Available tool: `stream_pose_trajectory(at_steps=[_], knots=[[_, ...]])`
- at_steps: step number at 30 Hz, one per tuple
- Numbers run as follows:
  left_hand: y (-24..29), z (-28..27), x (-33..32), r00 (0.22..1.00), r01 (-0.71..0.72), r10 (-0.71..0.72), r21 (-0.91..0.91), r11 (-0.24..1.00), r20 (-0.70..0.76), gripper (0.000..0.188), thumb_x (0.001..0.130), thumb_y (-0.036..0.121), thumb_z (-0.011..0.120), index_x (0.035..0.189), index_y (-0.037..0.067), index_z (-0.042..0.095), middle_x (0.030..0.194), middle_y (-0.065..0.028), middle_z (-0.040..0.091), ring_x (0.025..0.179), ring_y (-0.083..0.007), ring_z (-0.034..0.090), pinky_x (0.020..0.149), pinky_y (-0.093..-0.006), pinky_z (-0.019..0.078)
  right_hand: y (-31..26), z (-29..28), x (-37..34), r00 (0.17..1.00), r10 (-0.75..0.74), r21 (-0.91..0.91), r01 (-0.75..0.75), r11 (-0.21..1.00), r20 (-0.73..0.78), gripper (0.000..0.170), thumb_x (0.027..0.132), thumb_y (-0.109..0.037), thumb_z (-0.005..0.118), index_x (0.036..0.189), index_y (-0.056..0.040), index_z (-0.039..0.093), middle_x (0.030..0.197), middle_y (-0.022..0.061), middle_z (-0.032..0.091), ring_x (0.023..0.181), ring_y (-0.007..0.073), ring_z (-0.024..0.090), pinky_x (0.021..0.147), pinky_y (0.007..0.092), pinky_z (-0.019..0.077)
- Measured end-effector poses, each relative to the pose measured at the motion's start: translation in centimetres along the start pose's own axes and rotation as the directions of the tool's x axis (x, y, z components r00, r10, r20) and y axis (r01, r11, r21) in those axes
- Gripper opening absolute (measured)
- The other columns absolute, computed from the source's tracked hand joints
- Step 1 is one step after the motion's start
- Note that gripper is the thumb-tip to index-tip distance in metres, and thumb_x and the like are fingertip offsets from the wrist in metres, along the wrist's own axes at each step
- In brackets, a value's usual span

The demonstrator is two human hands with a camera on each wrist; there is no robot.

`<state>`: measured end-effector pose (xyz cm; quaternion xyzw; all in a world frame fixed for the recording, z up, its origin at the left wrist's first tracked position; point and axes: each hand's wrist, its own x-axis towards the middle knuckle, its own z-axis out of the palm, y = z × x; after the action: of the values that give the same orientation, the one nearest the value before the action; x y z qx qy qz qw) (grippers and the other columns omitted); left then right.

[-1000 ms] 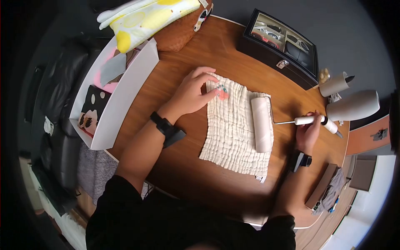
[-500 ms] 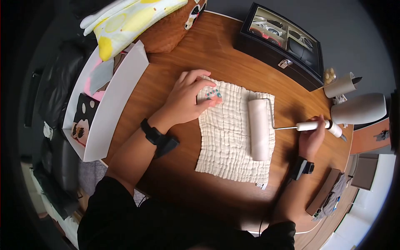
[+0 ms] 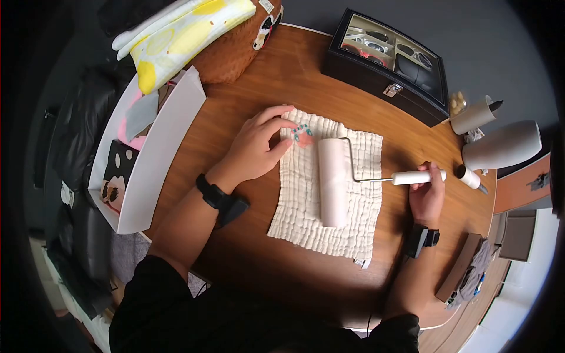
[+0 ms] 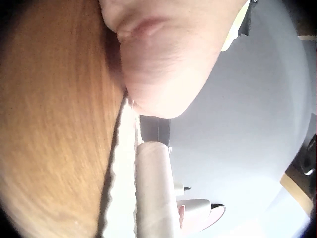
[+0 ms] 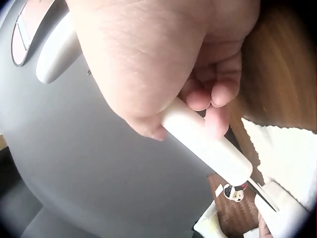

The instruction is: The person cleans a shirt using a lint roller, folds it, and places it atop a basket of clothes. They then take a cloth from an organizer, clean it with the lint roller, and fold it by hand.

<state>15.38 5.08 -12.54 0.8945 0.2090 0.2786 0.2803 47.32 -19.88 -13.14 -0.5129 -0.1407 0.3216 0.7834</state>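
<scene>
A cream crinkled gauze cloth (image 3: 294, 206) lies spread on the wooden table, with a small pink-and-teal print near its upper left corner. My left hand (image 3: 253, 147) rests at that corner, its fingers spread and bent, fingertips on the cloth's edge beside the print. Across the middle of the cloth lies a lint roller (image 3: 333, 182), its white sheet roll joined by a bent metal rod to a white handle (image 5: 208, 144). Over the table on the right, my right hand (image 3: 428, 197) grips the end of that handle between thumb and curled fingers.
A white box (image 3: 170, 156) with folded fabrics stands at left. Behind it sits a brown plush (image 3: 226, 59) under a yellow-and-white cloth. A black eyewear case (image 3: 376, 82) is at the back, and a pale rounded vessel (image 3: 500, 146) stands at right.
My right hand has drawn the lint roller leftward from the cloth's right edge to its middle. The left hand stays at the upper left corner, and the print shows more fully.
</scene>
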Motion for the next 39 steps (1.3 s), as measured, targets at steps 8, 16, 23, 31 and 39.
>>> stream_pose_trajectory(at_steps=[8, 16, 23, 31, 39], knots=[[-0.3, 0.0, -0.1, 0.998, 0.063, -0.065, -0.108, 0.992, -0.019, 0.028, 0.090, 0.008, 0.074, 0.117, 0.005, 0.067, 0.140, -0.0107, 0.058, 0.128, -0.0300, 0.056, 0.107, -0.0383, 0.0458, -2.1, -2.6, 1.8, 0.975, -0.091, 0.254, 0.142, 0.957, -0.204, 0.021, 0.105, -0.029, 0.063, 0.090, -0.0157, 0.057, 0.080, -0.0050, 0.058, 0.059, 0.0060, 0.046, 0.054, 0.0220, 0.0387], [0.5, -0.1, 0.1, 0.999, -0.008, 0.006, 0.041, 0.999, 0.032, 0.039, 0.086, 0.015, 0.079, 0.122, 0.007, 0.067, 0.142, -0.0101, 0.057, 0.132, -0.0324, 0.051, 0.112, -0.0425, 0.0413, -0.3, -1.8, 0.0, 0.999, -0.016, 0.010, 0.016, 1.000, 0.032, 0.024, 0.106, -0.029, 0.060, 0.103, -0.0049, 0.064, 0.092, 0.0075, 0.069, 0.067, 0.0146, 0.061, 0.060, 0.0272, 0.0486], [0.6, -0.1, 0.1, 0.999, -0.001, -0.002, 0.053, 0.999, 0.046, 0.039, 0.086, 0.013, 0.079, 0.123, 0.007, 0.066, 0.144, -0.0101, 0.056, 0.133, -0.0326, 0.050, 0.112, -0.0429, 0.0415, -0.4, 0.9, -1.2, 0.982, 0.102, -0.060, -0.093, 0.994, 0.158, 0.032, 0.106, -0.027, 0.061, 0.101, 0.0033, 0.069, 0.089, 0.0132, 0.074, 0.068, 0.0166, 0.066, 0.062, 0.0274, 0.0521], [0.6, -0.3, -0.1, 0.999, 0.014, -0.017, 0.054, 0.998, 0.047, 0.039, 0.087, 0.013, 0.079, 0.123, 0.007, 0.066, 0.144, -0.0100, 0.056, 0.133, -0.0324, 0.050, 0.112, -0.0428, 0.0417, -1.8, -4.2, 1.7, 0.986, -0.078, 0.269, 0.116, 0.956, -0.147, 0.019, 0.106, -0.029, 0.060, 0.099, -0.0113, 0.061, 0.085, -0.0005, 0.063, 0.061, 0.0085, 0.052, 0.054, 0.0254, 0.0434], [0.5, 0.1, 0.1, 0.999, 0.003, -0.005, 0.060, 0.998, 0.036, 0.037, 0.086, 0.015, 0.078, 0.121, 0.008, 0.068, 0.143, -0.0088, 0.057, 0.131, -0.0319, 0.052, 0.111, -0.0429, 0.0426, -1.0, -2.5, -0.2, 0.990, 0.040, -0.136, -0.021, 0.991, 0.133, 0.031, 0.104, -0.028, 0.059, 0.101, 0.0020, 0.065, 0.089, 0.0144, 0.072, 0.065, 0.0194, 0.066, 0.060, 0.0297, 0.0511]])
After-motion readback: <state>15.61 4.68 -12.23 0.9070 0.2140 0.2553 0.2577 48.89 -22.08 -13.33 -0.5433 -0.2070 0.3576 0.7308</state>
